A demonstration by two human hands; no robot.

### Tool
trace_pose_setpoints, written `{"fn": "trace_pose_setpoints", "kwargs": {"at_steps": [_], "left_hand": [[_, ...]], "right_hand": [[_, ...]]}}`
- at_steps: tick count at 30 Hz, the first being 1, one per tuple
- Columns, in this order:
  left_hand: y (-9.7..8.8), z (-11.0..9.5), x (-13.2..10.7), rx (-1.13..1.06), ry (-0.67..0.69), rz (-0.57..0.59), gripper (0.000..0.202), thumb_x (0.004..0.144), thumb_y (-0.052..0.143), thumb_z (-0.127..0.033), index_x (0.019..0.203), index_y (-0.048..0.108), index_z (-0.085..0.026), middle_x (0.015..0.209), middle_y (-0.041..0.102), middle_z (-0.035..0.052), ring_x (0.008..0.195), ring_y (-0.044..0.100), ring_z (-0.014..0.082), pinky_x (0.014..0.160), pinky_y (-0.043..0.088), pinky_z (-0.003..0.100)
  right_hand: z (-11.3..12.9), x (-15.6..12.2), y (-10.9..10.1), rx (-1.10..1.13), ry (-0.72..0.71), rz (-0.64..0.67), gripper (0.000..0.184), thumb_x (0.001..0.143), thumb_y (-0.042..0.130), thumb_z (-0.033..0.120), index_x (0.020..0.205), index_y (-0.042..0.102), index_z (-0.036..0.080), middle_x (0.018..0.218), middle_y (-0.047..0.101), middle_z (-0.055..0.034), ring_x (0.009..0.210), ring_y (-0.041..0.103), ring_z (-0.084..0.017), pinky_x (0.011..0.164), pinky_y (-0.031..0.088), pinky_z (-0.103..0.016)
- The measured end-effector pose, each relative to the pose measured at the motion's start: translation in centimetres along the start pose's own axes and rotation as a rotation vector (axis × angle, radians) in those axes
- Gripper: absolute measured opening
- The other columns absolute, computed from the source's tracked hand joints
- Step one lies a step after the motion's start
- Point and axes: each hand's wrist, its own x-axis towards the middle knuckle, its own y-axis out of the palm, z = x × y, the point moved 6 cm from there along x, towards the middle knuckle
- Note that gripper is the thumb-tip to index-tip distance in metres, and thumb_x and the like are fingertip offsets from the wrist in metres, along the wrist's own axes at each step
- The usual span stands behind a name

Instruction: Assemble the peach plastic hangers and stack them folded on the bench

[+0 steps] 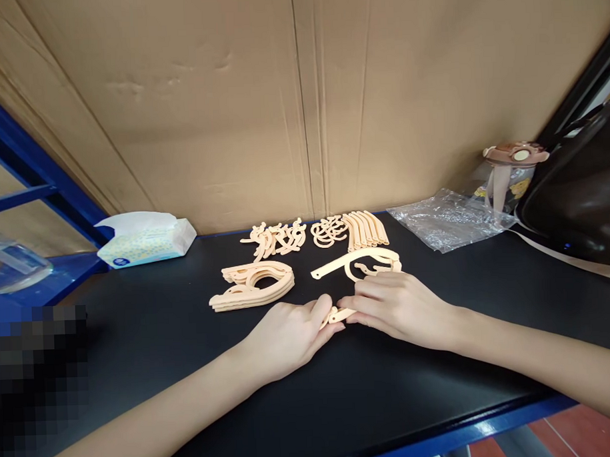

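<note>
My left hand [289, 336] and my right hand [392, 305] meet at the middle of the black table [139, 341], fingers pinched together on a small peach plastic piece [338, 315]. A peach hanger part [359, 261] lies just beyond my right hand, its near end under my fingers. To its left sits a stack of assembled folding hangers [252, 287]. Further back lie a pile of small clips [278, 238], a cluster of hooks [328, 231] and a row of curved arms [366, 228].
A tissue pack [145, 239] lies at the back left. A crumpled clear plastic bag [447, 220], a lidded drink cup [513, 171] and a dark bag [579, 199] are at the back right. Cardboard [280, 96] forms the back wall.
</note>
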Motion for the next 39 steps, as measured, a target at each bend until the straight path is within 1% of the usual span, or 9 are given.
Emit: {"fn": "trace_pose_setpoints", "kwargs": {"at_steps": [6, 14, 22, 25, 32, 35, 39], "left_hand": [[0.18, 0.0, -0.03, 0.03, 0.012, -0.023, 0.024, 0.101, 0.027, -0.038, 0.086, 0.035, -0.021, 0.065, 0.064, 0.0, 0.049, 0.063, 0.0203, 0.041, 0.027, 0.026], [0.36, 0.15, -0.02, 0.104, 0.001, -0.027, 0.03, 0.102, 0.024, -0.04, 0.085, 0.037, -0.02, 0.059, 0.064, -0.0001, 0.046, 0.063, 0.0214, 0.039, 0.024, 0.026], [0.29, -0.02, -0.01, 0.186, 0.004, -0.028, 0.03, 0.102, 0.026, -0.038, 0.084, 0.04, -0.019, 0.055, 0.061, -0.0005, 0.041, 0.062, 0.0206, 0.037, 0.019, 0.027], [0.17, -0.13, 0.03, 0.22, 0.019, -0.04, 0.031, 0.101, 0.026, -0.038, 0.083, 0.041, -0.018, 0.055, 0.061, -0.0006, 0.041, 0.061, 0.0201, 0.037, 0.019, 0.027], [0.03, -0.22, -0.01, 0.232, 0.028, -0.044, 0.028, 0.1, 0.034, -0.037, 0.081, 0.043, -0.017, 0.053, 0.059, -0.0016, 0.041, 0.06, 0.02, 0.036, 0.02, 0.027], [-0.08, -0.38, 0.0, 0.235, 0.041, -0.06, 0.03, 0.101, 0.03, -0.036, 0.08, 0.044, -0.017, 0.052, 0.058, -0.002, 0.04, 0.059, 0.0194, 0.036, 0.02, 0.027], [-0.3, -0.66, -0.03, 0.256, 0.066, -0.118, 0.038, 0.102, 0.021, -0.034, 0.077, 0.044, -0.018, 0.05, 0.055, -0.0024, 0.037, 0.057, 0.0176, 0.036, 0.019, 0.028]], "right_hand": [[-0.12, 0.04, -0.04, -0.012, -0.008, -0.007, 0.029, 0.098, 0.041, 0.032, 0.097, 0.067, 0.018, 0.069, 0.054, -0.0003, 0.06, 0.048, -0.014, 0.059, 0.034, -0.027], [-0.25, -0.11, 0.19, -0.003, 0.001, 0.015, 0.032, 0.099, 0.038, 0.033, 0.099, 0.067, 0.019, 0.069, 0.054, -0.0001, 0.06, 0.048, -0.013, 0.06, 0.035, -0.026], [-0.4, -0.25, 0.54, 0.034, 0.019, 0.071, 0.033, 0.099, 0.037, 0.034, 0.103, 0.066, 0.02, 0.071, 0.056, -0.0006, 0.063, 0.051, -0.013, 0.06, 0.034, -0.026], [-0.44, -0.28, 0.61, 0.04, 0.024, 0.08, 0.032, 0.099, 0.038, 0.034, 0.104, 0.066, 0.02, 0.071, 0.056, -0.0006, 0.063, 0.05, -0.013, 0.06, 0.033, -0.026], [-0.38, -0.24, 0.48, 0.047, 0.028, 0.081, 0.031, 0.099, 0.039, 0.034, 0.101, 0.066, 0.019, 0.07, 0.056, -0.0007, 0.062, 0.05, -0.013, 0.06, 0.033, -0.026], [-0.36, -0.2, 0.41, 0.054, 0.031, 0.079, 0.031, 0.099, 0.039, 0.034, 0.101, 0.066, 0.019, 0.07, 0.057, -0.0009, 0.062, 0.051, -0.012, 0.06, 0.033, -0.025], [-0.35, -0.17, 0.33, 0.053, 0.035, 0.082, 0.033, 0.099, 0.037, 0.034, 0.098, 0.066, 0.018, 0.069, 0.057, -0.0005, 0.06, 0.05, -0.012, 0.059, 0.033, -0.025]]}}
